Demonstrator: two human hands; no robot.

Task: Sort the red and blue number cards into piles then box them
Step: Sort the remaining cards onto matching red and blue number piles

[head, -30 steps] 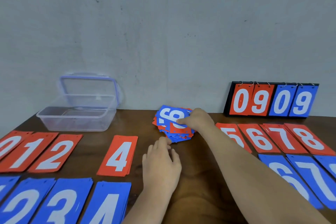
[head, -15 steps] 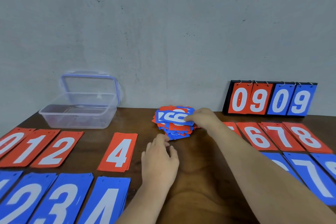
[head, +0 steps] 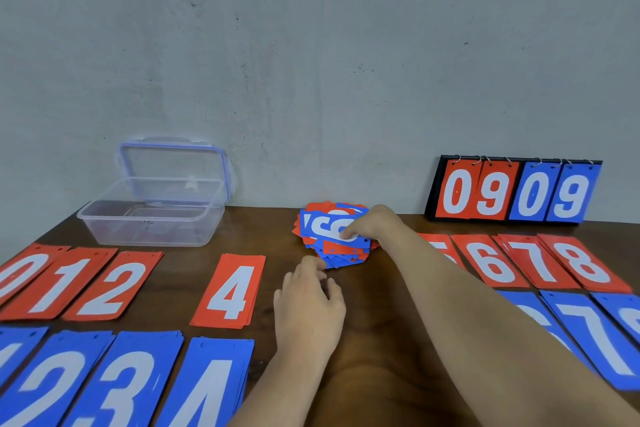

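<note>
Sorting is far along; boxing is not begun.

On the dark wooden table (head: 263,232) we count sorted stacks in two rows.
- Far row, left: red number-card piles showing 0, 1 and 2 (head: 110,288), a gap, then the red 4 pile (head: 230,291). We see no red 3 pile.
- Near row, left: blue number-card piles showing 2, 3 and 4 (head: 138,381), with one more cut off by the frame edge.
- Right side: red piles 6, 7 and 8 (head: 540,263). Another red pile is mostly hidden behind the forearm and is probably the 5.
- Nearer us on the right: blue right-hand piles (head: 595,340), of which only the 7 is plainly legible.

What is left is the mixed heap of red and blue cards (head: 341,253) at the table's far middle, several layers deep and untidily fanned. The right hand (head: 374,224) sits on it, fingers curled down onto the top blue card (head: 318,229), seemingly pinching its near edge. The left hand (head: 308,308) lies just beside the heap's near edge, fingers loosely curled and holding nothing.

The clear rectangular plastic box (head: 149,232) stands at far left, well apart from the heap. Its lid is tipped open behind it, and we see no cards inside. A black flip scoreboard stand (head: 495,194) reading 09 09 leans at the wall, far right.

Our judgement is that the heap must first be dealt out card by card. After that, every pile must be gathered and packed.
</note>
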